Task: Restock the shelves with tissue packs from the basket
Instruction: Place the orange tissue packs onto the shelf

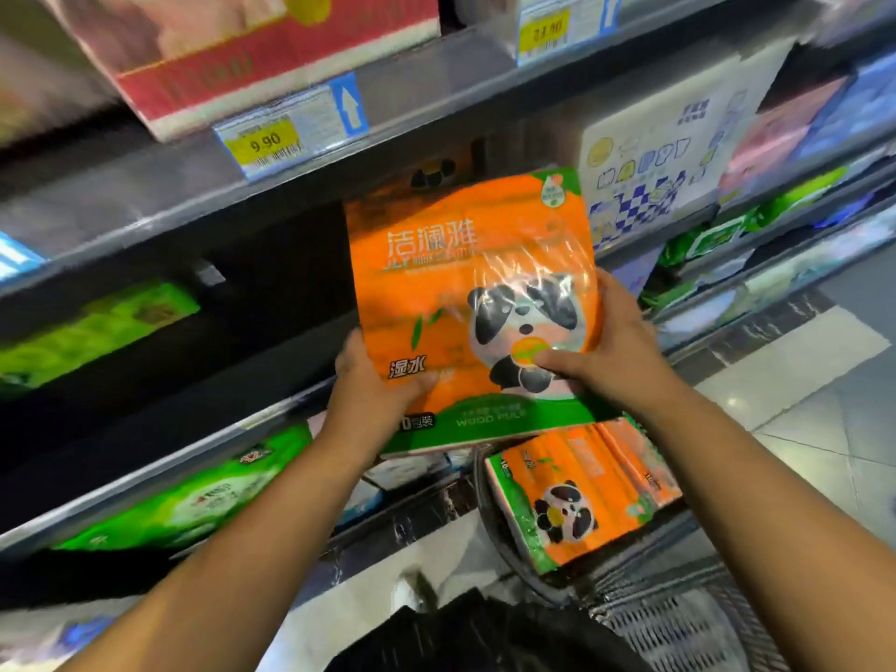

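I hold an orange tissue pack [436, 293] with a panda picture and a green lower band up in front of the dark middle shelf [232, 293]. My left hand [373, 380] grips its lower left corner, and my right hand [606, 351] grips its lower right side, thumb on the panda. Behind the pack's top edge, another panda pack [434, 174] shows faintly inside the shelf. Below my hands, a second orange panda pack [582, 492] lies in the grey basket [679, 618] at the lower right.
The grey shelf edge above carries yellow price tags [265, 143]. Red and white boxes [242, 55] sit on the top shelf. Green packs [184, 502] fill lower shelves on the left. A white and blue pack [654, 152] stands to the right. Tiled floor [800, 380] lies at right.
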{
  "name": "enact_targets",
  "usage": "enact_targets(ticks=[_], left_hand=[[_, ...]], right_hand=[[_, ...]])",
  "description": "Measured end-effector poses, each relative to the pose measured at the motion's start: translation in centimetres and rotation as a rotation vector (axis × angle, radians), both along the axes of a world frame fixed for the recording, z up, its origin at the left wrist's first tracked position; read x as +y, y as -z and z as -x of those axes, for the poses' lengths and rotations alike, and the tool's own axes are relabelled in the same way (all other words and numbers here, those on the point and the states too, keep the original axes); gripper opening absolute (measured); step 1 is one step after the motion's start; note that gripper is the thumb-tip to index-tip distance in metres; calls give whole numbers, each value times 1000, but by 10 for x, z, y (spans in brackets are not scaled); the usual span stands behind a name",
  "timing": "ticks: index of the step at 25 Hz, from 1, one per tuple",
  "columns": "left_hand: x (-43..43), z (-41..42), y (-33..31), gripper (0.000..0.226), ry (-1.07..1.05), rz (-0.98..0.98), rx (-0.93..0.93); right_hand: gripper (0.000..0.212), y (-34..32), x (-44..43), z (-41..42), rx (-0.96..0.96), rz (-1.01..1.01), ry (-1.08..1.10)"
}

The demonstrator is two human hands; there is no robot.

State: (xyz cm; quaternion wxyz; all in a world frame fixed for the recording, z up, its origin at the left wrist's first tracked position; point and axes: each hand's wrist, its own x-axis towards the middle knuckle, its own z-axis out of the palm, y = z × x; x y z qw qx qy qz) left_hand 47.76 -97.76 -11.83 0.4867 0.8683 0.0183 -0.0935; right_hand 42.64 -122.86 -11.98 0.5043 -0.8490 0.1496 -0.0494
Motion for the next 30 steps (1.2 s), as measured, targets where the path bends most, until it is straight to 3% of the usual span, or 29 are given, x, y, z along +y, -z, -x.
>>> enact_targets(ticks=[2, 4, 11, 16, 19, 21, 25, 27, 29, 30], left_hand=[[0, -12, -3, 71, -55, 40, -8], [-2, -22, -8, 71, -115, 47, -42], [-15, -70, -9, 76, -219, 48, -135], [-24, -106, 9, 47, -256, 124, -208], [-15, -128, 21, 59, -228, 167, -219], [-11, -137, 26, 75, -253, 180, -218], [-13, -153, 40, 84, -301, 189, -269], [-19, -161, 46, 71, -305, 140, -248], [-28, -161, 53, 33, -280, 16, -230], [-31, -160, 56, 27, -286, -43, -251]], right_hand=[[123, -3, -6, -25, 32, 1, -73], [123, -6, -9, -46, 33, -41, -168], [84, 5, -18, -100, -37, -171, -113], [68, 17, -30, -133, -93, -258, -237], [76, 20, -34, -154, -72, -225, -277], [68, 24, -34, -166, -103, -180, -283], [54, 36, -31, -186, -133, -96, -247], [56, 48, -28, -195, -113, -95, -214], [60, 58, -23, -203, -123, -80, -161], [64, 62, -21, -209, -131, -61, -130]])
